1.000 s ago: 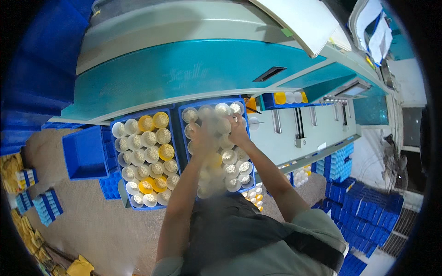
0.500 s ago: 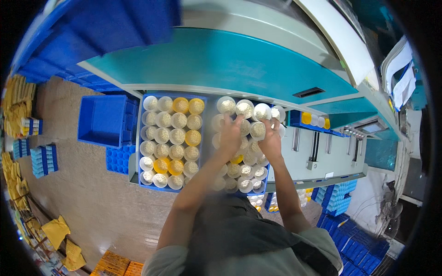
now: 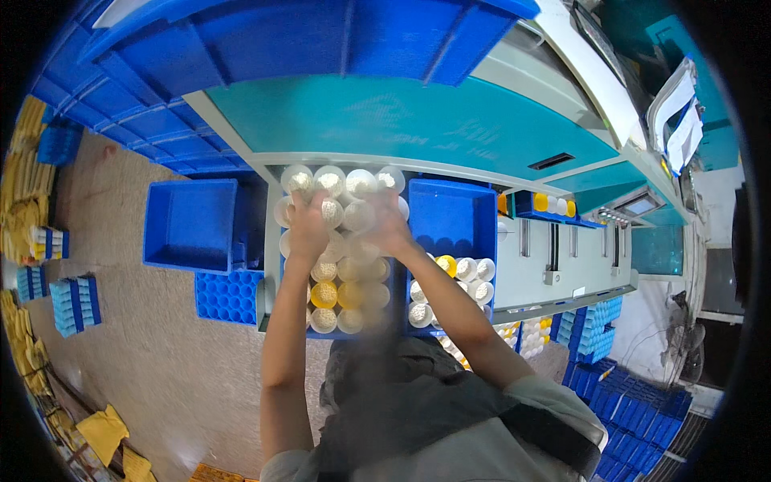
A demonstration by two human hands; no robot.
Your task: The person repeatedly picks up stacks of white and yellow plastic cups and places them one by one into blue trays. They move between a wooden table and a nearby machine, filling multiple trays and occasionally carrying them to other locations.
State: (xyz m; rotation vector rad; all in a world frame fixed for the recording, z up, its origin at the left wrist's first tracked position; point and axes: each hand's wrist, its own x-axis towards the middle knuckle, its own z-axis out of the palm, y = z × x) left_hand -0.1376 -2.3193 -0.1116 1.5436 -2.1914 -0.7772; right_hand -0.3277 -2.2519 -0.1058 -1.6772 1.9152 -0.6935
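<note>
A block of translucent white cups (image 3: 329,178) filled with pale granules sits between my hands, over the left stretch of the bench. My left hand (image 3: 307,230) has its fingers curled among the cups on the left. On the right of the block is my right hand (image 3: 387,229), bent round the cups and partly smeared. Nearer me stand more filled cups, including a yellow cup (image 3: 324,294). Just to the right, a blue tray (image 3: 450,205) shows its bare far part, while filled white cups (image 3: 465,269) and a yellow one stand in its near part.
Behind the bench rises a machine with a teal panel (image 3: 385,120). A large blue bin (image 3: 281,48) overhangs the far left. An open blue crate (image 3: 189,221) stands left of the bench, near a blue honeycomb tray (image 3: 229,296). Grey rails (image 3: 553,257) run at right.
Both hands have carried a group of cups leftward from the right tray to above the left one. The right tray's far part is now uncovered. My head view has shifted too.
</note>
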